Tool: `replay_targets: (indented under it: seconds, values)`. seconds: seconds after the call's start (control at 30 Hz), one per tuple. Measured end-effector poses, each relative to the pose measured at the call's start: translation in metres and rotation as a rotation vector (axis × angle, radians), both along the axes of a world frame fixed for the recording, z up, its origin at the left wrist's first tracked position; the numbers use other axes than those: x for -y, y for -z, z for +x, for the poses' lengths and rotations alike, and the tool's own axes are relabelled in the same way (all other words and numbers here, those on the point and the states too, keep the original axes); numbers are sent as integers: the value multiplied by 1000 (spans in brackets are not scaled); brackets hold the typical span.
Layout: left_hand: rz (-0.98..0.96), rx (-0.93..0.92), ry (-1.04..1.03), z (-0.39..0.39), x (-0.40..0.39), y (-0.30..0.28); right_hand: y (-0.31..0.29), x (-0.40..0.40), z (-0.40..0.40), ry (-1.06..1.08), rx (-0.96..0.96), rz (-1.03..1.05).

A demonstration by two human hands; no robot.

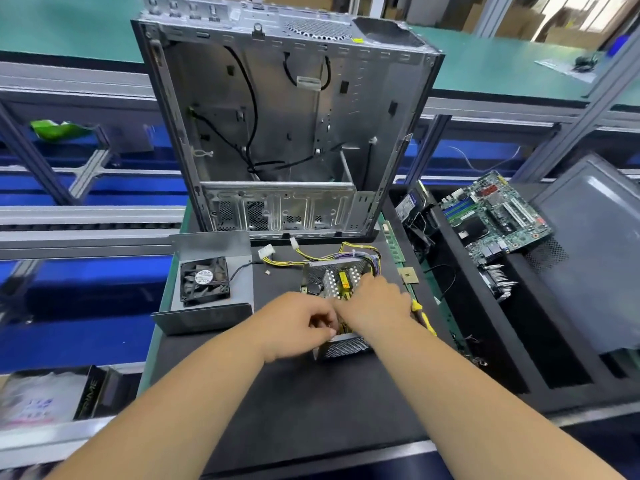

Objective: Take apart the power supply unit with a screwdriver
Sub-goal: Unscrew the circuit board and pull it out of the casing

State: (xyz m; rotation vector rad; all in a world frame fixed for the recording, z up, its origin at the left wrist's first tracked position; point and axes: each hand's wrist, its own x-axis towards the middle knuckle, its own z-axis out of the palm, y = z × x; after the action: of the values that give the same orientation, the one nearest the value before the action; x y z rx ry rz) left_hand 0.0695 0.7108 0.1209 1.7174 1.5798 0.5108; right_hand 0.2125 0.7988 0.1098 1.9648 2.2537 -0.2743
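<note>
Left hand [298, 323]: fingers curled, pinching at the near edge of the power supply unit [341, 306]. Right hand [375, 303]: fingers bent down into its opened top — what they grip cannot be told. The unit, a perforated steel box with finned heatsinks, sits on the black mat [294, 393]. Its removed cover [207, 282] — grey sheet metal with a black fan — lies left. A yellow-handled screwdriver [424, 318] lies just right.

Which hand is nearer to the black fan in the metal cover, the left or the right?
Left. The left hand is beside the fan, to its right; the right hand is farther right, over the power supply.
</note>
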Motion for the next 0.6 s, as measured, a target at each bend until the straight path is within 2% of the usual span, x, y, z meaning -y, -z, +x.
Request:
replay_targets:
  seconds: [0.17,0.33,0.5,0.6]
  values:
    - [87,-52,-117,-6,-10,1,8,0,4,-57,23,68]
    - [259,-69,-322,-22,-21,2,-1,-18,29,-233,-2,-32]
    - [276,-122,-384,-25,-29,8,-10,-41,57,-415,14,-136]
    - [273,-137,-335,-17,-33,16,-9,-44,63,-452,20,-105]
